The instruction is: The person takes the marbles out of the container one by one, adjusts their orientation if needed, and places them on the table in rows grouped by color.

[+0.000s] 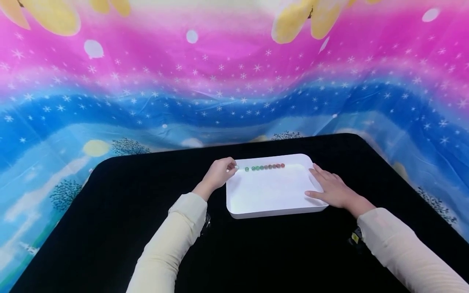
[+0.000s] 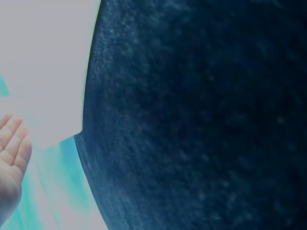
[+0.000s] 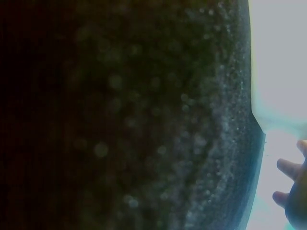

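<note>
A white rectangular tray (image 1: 271,191) lies on the black table. Along its far side runs a row of several small round marbles (image 1: 266,167), green at the left and reddish brown at the right. One green marble (image 1: 247,169) sits slightly apart at the row's left end. At the tray's far left corner, my left hand (image 1: 220,171) pinches a pale, small marble (image 1: 237,167) at its fingertips. My right hand (image 1: 331,188) rests on the tray's right rim, fingers spread. Part of each hand also shows at the edge of its own wrist view.
Black cloth (image 1: 139,219) covers the table around the tray. Behind the table hangs a pink and blue printed curtain (image 1: 234,81) with snowflakes, which also runs down both sides.
</note>
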The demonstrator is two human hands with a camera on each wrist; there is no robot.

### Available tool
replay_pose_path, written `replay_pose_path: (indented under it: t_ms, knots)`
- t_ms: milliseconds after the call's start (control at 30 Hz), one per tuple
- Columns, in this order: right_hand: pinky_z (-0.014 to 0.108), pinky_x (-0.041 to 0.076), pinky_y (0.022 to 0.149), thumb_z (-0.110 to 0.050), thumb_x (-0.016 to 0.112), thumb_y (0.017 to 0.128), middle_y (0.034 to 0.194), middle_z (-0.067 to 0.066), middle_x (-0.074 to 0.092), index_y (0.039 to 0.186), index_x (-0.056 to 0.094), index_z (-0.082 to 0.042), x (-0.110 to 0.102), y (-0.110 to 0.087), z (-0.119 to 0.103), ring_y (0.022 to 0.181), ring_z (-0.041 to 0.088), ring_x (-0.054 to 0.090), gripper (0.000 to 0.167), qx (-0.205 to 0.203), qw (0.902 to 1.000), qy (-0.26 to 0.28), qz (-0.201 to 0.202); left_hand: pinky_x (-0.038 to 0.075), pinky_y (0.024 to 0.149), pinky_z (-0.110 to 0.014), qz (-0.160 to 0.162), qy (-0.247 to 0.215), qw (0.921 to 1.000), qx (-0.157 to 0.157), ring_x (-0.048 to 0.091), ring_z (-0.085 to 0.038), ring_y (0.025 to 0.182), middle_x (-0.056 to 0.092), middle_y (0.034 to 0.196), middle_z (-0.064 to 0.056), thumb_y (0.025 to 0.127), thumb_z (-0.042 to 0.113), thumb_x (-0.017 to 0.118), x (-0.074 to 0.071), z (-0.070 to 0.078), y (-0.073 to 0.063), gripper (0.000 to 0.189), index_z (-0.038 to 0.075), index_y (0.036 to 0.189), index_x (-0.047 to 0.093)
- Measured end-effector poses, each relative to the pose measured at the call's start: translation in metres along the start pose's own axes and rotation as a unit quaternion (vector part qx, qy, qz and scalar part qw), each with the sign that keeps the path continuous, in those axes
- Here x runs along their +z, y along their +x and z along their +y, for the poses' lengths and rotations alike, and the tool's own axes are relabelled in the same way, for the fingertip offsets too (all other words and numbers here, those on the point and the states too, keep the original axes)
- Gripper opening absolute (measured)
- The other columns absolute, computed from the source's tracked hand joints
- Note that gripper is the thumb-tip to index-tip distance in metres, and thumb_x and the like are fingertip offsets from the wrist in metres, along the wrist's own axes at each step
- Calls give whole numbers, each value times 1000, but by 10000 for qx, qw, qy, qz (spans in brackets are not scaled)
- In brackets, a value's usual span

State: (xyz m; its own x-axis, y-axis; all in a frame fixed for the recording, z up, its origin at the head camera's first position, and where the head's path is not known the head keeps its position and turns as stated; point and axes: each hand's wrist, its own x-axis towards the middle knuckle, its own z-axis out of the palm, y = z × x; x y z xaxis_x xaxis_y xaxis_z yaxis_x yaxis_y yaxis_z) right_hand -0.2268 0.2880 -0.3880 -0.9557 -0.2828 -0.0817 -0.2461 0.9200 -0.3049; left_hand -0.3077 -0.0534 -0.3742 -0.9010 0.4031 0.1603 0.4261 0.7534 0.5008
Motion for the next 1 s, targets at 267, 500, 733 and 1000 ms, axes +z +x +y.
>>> replay_pose_path:
  t_ms: [267, 500, 733, 1000]
  knots:
    - [60, 5, 93, -59, 44, 80, 142, 18, 2, 137, 14, -2, 2, 2, -1, 125, 40, 8, 86, -11, 10000, 74, 21, 46, 68, -24, 121, -127, 9998, -37, 55, -9, 79, 59, 88, 2, 85, 20, 56, -4, -9, -8, 13, 12, 94, 58]
    - [60, 5, 92, -59, 44, 80, 142, 19, 2, 137, 14, -2, 1, 0, 0, 124, 41, 8, 86, -47, 9999, 74, 58, 46, 68, -26, 291, -230, 9993, -34, 55, -10, 79, 59, 86, 1, 84, 18, 56, -11, -14, -13, 13, 10, 94, 59]
    - [60, 5, 92, -58, 44, 80, 142, 18, 1, 137, 14, -1, 1, 0, 0, 124, 42, 8, 86, -46, 9999, 98, 41, 46, 68, -26, 435, -337, 9984, -102, 55, -11, 78, 59, 86, 1, 84, 15, 57, -17, -21, -19, 11, 10, 93, 58]
    - [61, 6, 92, -58, 44, 80, 141, 19, 2, 137, 14, -1, 1, 0, 1, 124, 42, 8, 86, -111, 9999, 88, 85, 46, 70, -28, 534, -343, 9979, -127, 55, -13, 79, 59, 87, -1, 84, 16, 57, -23, -30, -23, 12, 8, 93, 58]
